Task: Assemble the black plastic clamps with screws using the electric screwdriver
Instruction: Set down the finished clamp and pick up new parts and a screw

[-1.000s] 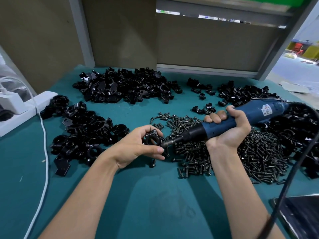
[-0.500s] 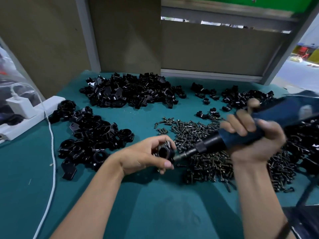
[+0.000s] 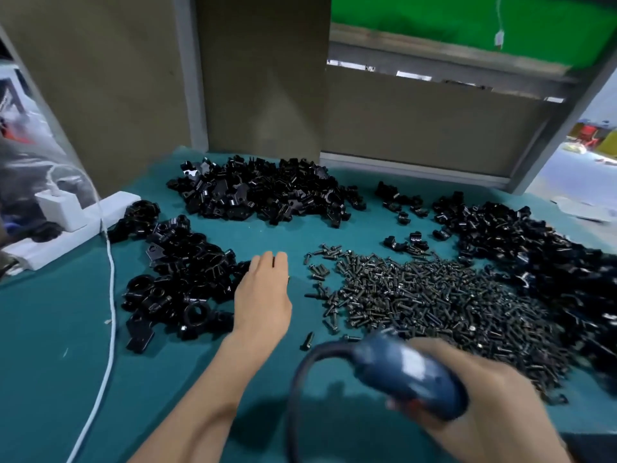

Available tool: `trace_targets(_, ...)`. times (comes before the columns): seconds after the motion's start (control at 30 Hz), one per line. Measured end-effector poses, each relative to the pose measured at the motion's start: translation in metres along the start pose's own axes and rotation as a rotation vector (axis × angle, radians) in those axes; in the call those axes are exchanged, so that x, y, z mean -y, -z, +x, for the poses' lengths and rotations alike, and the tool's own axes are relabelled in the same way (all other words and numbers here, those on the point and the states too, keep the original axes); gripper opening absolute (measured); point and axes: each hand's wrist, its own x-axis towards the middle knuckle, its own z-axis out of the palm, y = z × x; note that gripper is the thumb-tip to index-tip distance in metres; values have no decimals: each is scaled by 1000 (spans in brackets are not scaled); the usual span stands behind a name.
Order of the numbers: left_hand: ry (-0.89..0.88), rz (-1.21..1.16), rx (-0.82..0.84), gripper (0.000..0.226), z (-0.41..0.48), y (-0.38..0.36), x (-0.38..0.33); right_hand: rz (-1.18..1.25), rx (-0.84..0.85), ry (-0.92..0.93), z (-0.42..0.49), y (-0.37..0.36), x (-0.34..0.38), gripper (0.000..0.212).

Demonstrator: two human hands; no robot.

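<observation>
Littering the teal tabletop (image 3: 50, 329): clamps (image 3: 260, 192), screws (image 3: 434, 295).

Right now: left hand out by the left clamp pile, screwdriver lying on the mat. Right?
Not quite. The head view shows the screwdriver gripped in the right hand, not lying on the mat. The left hand does reach out beside the left clamp pile.

My bench: teal mat (image 3: 66, 345). Behind it, tan partition panels (image 3: 100, 95) in grey metal framing (image 3: 187, 78); green board (image 3: 434, 21) above. At my left, white power strip (image 3: 83, 230), charger (image 3: 61, 208), white cable (image 3: 112, 295). Daylit opening (image 3: 581, 172) at my right.
</observation>
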Motion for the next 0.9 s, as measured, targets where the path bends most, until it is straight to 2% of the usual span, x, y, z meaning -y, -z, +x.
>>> trace_targets(0.07,-5,127,31,10,2,-1,0,-191,-96,53,-5,-10,-5,72)
trace_targets(0.13,11,274,47,26,3,-3,2,-349,-169,171,-7,-26,-10,79)
trace_targets(0.23,36,395,42,44,3,-2,4,-407,-274,229,-6,-42,-24,77)
trace_targets(0.33,1,333,41,44,2,0,-3,-411,-285,248,-10,-53,-30,80)
trace_targets(0.47,-13,159,-119,28,17,9,-10,-394,-361,275,-14,-62,-32,71)
trace_targets(0.57,82,-49,27,29,61,5,-9,-309,-461,261,-12,-66,-27,68)
trace_targets(0.67,237,-302,236,46,122,-4,-4,-217,-557,221,-12,-69,-27,65)
trace_targets(0.73,269,-238,265,49,153,-12,3,-226,-579,227,-11,-72,-32,64)
trace_targets(0.83,230,-100,239,29,177,-23,6,-314,-534,272,-9,-69,-42,63)
trace_targets(0.9,196,-12,219,25,182,-28,5,-370,-477,308,-8,-67,-49,52)
